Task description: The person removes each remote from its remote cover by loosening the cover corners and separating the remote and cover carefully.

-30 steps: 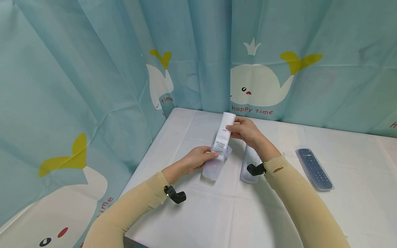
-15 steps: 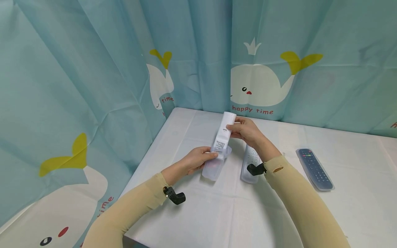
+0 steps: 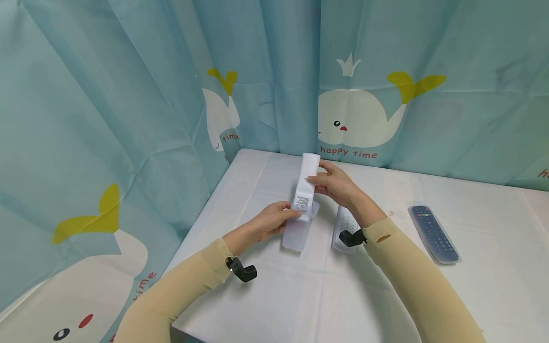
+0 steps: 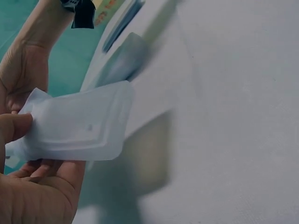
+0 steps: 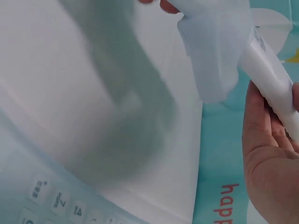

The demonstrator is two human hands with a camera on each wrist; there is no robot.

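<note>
held remote [image 3: 304, 187] shifted left (cover [image 3: 296, 236] clouds lower end)

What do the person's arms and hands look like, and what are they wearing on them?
Both the left sleeve and the right sleeve are long and pale yellowy-beige. The right one has a small slit near the cuff. There's a bent black gadget at each cuff: left gadget, right gadget. The fingers are bare, with no gloves.

The head view is evenly bright, print on the white remote [image 3: 304, 188] too small to read; both wrist views are dimmer, fuzzy shadows on the desk [image 4: 229, 116], the far remotes [image 4: 122, 60] blurred in the left one
</note>
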